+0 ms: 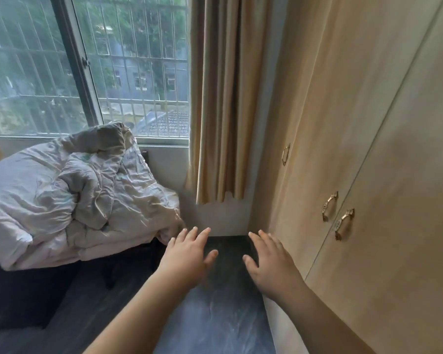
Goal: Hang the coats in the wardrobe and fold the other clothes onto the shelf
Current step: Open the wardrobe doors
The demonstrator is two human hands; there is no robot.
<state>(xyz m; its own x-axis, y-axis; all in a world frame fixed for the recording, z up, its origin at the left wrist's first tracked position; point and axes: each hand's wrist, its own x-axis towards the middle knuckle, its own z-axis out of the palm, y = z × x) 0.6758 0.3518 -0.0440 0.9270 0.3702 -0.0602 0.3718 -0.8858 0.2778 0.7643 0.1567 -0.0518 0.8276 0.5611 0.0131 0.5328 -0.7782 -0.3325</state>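
Head view, looking forward and down.

- 6 o'clock, nearest: two bare forearms reach forward from the bottom edge.
- Left hand (187, 259), just left of 6 o'clock: palm down, fingers straight and spread. Grip open, holding nothing.
- Right hand (271, 261), just right of 6 o'clock: palm down, fingers straight and spread, thumb pointing inward. Grip open, holding nothing. The two hands are near each other but apart. The right one is just beside the wardrobe front; contact cannot be told.
- Under the hands: dark marbled floor (215, 318), a narrow strip running away to the wall (223, 218).
- 3 o'clock: wardrobe (368, 162), pale beige, filling the right side from near to far. Doors closed. Brass handles (343, 224) show on the fronts, two close together at one door seam and a third farther back.
- 8 to 9 o'clock: dark low furniture (23, 297), bed or sofa, cannot tell which. A crumpled pale bedding heap (69, 198) lies on it, piled up against the window sill.
- 12 o'clock: beige curtain (223, 98) hanging in folds between window and wardrobe, its hem clear of the floor.
- 10 to 11 o'clock, farthest: window (87, 67) with a dark frame and a metal grille outside; trees, buildings and a tiled roof beyond.
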